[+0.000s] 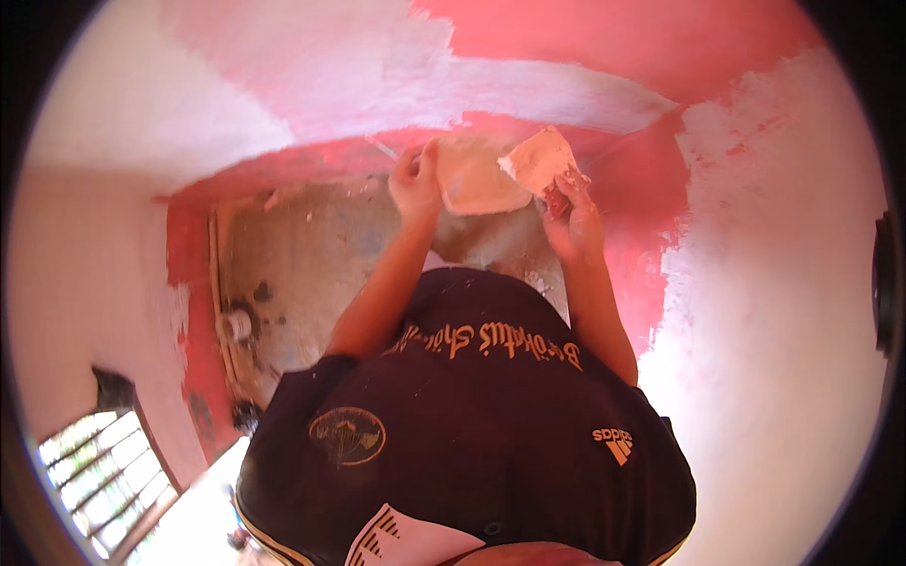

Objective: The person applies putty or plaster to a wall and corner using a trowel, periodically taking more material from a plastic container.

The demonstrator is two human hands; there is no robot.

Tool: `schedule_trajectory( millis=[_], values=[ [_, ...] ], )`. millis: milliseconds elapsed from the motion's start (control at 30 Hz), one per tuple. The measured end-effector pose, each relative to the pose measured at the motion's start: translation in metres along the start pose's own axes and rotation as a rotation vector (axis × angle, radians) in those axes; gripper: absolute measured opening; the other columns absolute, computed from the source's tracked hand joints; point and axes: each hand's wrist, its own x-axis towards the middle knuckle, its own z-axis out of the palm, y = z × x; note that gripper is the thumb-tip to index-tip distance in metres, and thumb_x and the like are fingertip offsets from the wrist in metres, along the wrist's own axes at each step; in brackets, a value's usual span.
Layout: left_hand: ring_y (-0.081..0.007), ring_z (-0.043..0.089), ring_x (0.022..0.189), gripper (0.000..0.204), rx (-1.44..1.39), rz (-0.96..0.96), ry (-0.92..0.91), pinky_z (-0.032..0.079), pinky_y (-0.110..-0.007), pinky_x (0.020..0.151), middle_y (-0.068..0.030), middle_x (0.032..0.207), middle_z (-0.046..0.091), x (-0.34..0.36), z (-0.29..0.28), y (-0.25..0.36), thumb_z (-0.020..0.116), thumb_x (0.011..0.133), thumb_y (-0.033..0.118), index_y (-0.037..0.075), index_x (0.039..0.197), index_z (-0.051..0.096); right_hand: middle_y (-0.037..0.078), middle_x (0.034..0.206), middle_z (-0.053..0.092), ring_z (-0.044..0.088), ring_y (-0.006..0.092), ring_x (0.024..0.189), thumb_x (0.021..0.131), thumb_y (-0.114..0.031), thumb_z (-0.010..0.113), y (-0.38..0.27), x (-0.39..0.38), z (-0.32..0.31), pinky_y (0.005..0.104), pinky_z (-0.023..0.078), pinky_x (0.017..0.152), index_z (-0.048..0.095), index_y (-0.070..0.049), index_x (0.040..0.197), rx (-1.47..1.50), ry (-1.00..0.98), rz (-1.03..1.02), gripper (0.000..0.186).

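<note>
My left hand [415,181] is closed on the left edge of a shallow, pale rectangular tray [483,209] and holds it up in front of me. My right hand [578,219] grips a putty knife [557,200] by its reddish handle. Pale putty [540,158] covers the knife's broad blade, which is raised at the tray's right side and overlaps its edge in this view. Whether the blade touches the tray I cannot tell.
Red walls [623,38] with whitish coated patches surround me closely ahead and on the right [774,245]. Below lies a stained brown floor [302,245], with a small white container [238,325] by the left wall. A barred window [104,476] is at lower left.
</note>
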Motion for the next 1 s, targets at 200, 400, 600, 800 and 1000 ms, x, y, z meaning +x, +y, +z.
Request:
schedule_trajectory(
  millis=[200,400,600,800,1000],
  values=[
    [-0.0071,0.059,0.073,0.028,-0.231,-0.119,-0.168,0.049,-0.025,0.063,-0.0007,0.082,0.067,0.052,-0.031,-0.028,0.066,0.098,0.028,0.000,0.101,0.071,0.006,0.112,0.061,0.061,0.0214,0.103,0.093,0.001,0.060,-0.021,0.022,0.019,0.0354,0.051,0.084,0.054,-0.007,0.124,0.157,0.159,-0.106,0.033],
    [-0.0135,0.066,0.083,0.030,-0.267,-0.229,-0.306,0.055,-0.029,0.072,-0.0044,0.096,0.070,0.097,-0.039,-0.050,0.058,0.101,0.027,-0.001,0.108,0.068,0.008,0.108,0.063,0.063,0.0231,0.096,0.096,-0.003,0.058,-0.058,0.091,-0.054,0.0381,0.053,0.076,0.054,-0.008,0.121,0.135,0.320,-0.400,0.026],
    [-0.0199,0.067,0.095,0.036,-0.020,-0.234,-0.287,0.056,-0.034,0.081,-0.0074,0.108,0.068,0.116,-0.040,-0.055,0.053,0.101,0.030,0.000,0.117,0.066,0.006,0.094,0.063,0.064,0.0197,0.081,0.100,-0.011,0.054,-0.151,0.199,-0.162,0.0356,0.055,0.068,0.057,-0.006,0.116,-0.550,0.617,-0.711,0.017],
    [-0.0194,0.066,0.097,0.035,-0.063,-0.291,-0.150,0.055,-0.033,0.081,-0.0070,0.108,0.067,0.107,-0.017,-0.019,0.051,0.100,0.029,0.001,0.117,0.065,0.012,0.080,0.066,0.066,0.0238,0.070,0.102,-0.018,0.048,-0.215,0.310,-0.177,0.0356,0.055,0.065,0.065,0.003,0.099,-0.922,0.798,-0.951,0.027],
    [-0.0190,0.065,0.099,0.038,0.040,-0.271,-0.201,0.054,-0.032,0.084,-0.0070,0.107,0.066,0.089,0.020,-0.002,0.044,0.103,0.030,0.001,0.118,0.064,0.025,0.099,0.069,0.067,0.0387,0.087,0.101,-0.022,0.047,-0.163,0.392,-0.169,0.0418,0.053,0.079,0.061,0.007,0.116,-1.179,1.262,-0.848,0.035]
  ],
)
